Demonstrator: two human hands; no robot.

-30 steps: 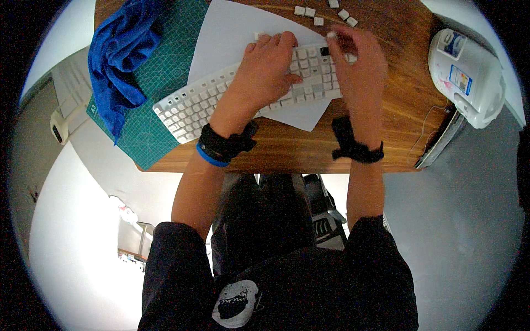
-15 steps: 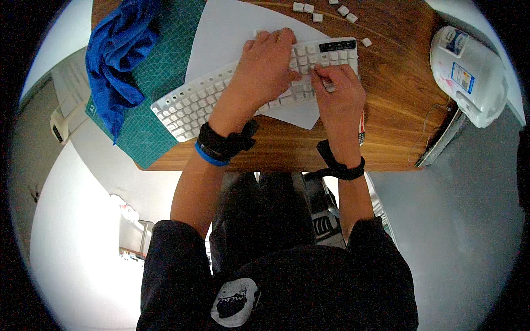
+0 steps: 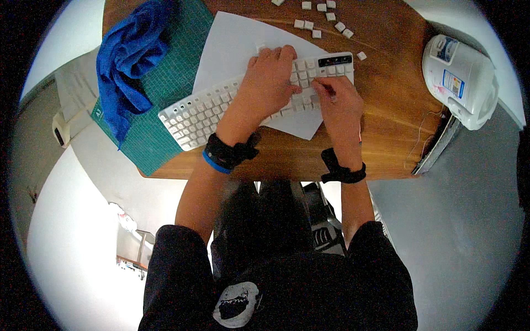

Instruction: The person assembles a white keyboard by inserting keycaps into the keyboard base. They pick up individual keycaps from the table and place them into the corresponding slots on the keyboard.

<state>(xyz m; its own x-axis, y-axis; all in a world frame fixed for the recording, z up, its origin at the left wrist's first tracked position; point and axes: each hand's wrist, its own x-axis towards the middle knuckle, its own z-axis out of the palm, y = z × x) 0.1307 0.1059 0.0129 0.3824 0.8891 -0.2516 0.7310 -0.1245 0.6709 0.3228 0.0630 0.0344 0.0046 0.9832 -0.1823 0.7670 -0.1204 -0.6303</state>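
Observation:
A white keyboard (image 3: 207, 114) lies at a slant, partly on a sheet of white paper (image 3: 225, 41). My left hand (image 3: 265, 83) grips it across the middle, fingertips curled at the far edge and thumb over the keys. Over the keys at the right end, my right hand (image 3: 340, 99) is closed in a pinch. What those fingers hold, if anything, is too small and hidden to make out. Beyond the keyboard several loose white keycaps (image 3: 317, 34) lie scattered on the wooden table, and one (image 3: 361, 55) sits near its right end.
A blue cloth (image 3: 130, 60) lies crumpled on a green cutting mat (image 3: 185, 52) at the left. A white, rounded plastic appliance or container (image 3: 461, 83) stands at the right. The wooden table's (image 3: 381, 138) near edge runs in front of me.
The whole view has shifted, bringing more keycaps into sight at the far side. My left hand keeps its hold on the keyboard, while my right fingers have shifted slightly over the keys.

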